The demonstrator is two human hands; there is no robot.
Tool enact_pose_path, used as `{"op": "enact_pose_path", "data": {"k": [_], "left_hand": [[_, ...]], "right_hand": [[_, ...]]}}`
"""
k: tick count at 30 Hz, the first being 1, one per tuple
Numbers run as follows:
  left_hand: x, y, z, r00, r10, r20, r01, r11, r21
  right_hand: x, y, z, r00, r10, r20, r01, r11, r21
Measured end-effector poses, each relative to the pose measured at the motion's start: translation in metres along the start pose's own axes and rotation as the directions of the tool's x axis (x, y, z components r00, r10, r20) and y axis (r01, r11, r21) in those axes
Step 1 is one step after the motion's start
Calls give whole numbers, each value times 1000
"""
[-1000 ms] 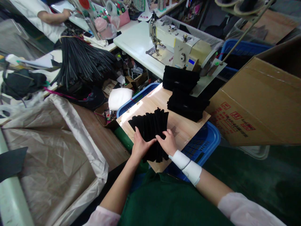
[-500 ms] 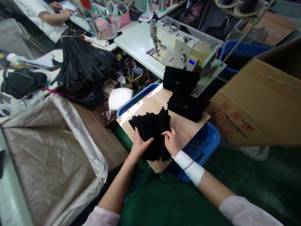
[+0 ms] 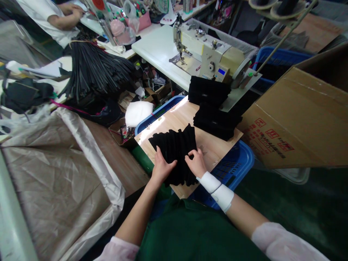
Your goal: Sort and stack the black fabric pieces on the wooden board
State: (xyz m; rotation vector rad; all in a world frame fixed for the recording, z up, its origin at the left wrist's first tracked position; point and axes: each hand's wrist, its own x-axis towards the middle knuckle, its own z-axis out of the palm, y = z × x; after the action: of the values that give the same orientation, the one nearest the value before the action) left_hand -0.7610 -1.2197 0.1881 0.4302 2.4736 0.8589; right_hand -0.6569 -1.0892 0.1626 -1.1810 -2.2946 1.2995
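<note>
A fanned stack of black fabric pieces (image 3: 174, 145) lies on a light wooden board (image 3: 214, 148) set over a blue crate (image 3: 236, 163). My left hand (image 3: 161, 167) grips the stack's near left edge, thumb on top. My right hand (image 3: 196, 163), with a white wrap on the wrist, pinches the top pieces at the stack's near right side. Two taller piles of black pieces (image 3: 214, 105) stand at the board's far end.
A cream sewing machine (image 3: 209, 54) sits on a white table behind the board. A large cardboard box (image 3: 299, 119) stands at right. A beige plastic-lined sack (image 3: 54, 166) spreads at left. Black strips (image 3: 92, 69) hang in a bundle; another person's arms (image 3: 65, 14) work far left.
My right hand shifted left across the stack and its fingers curled into a pinch on the top pieces. The fan of pieces closed up slightly. My left hand barely moved.
</note>
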Motion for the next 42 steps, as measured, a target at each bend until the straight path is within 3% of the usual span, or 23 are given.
{"op": "enact_pose_path", "data": {"k": [6,11,16,24,35,42], "left_hand": [[-1,4,-1,1000,-21,12,21,1000,17],[0,1,0,1000,8,17,-8,1000,22],[0,-2,2,1000,30,4,-30,1000,7],[-1,1,3,1000,30,-3,-29,999,37],[2,-6,1,1000,1,13,0,999,-39],[-3,5,0,1000,-2,-1,2,999,51]], "right_hand": [[-2,9,-5,993,-78,-89,86,993,83],[-4,9,-4,997,-80,-2,80,995,54],[-6,-4,-1,999,-53,14,52,998,35],[-6,-20,1,994,35,102,-18,986,-165],[-3,4,-1,996,-72,55,78,988,-130],[-7,-8,1,997,-54,56,61,989,-138]]}}
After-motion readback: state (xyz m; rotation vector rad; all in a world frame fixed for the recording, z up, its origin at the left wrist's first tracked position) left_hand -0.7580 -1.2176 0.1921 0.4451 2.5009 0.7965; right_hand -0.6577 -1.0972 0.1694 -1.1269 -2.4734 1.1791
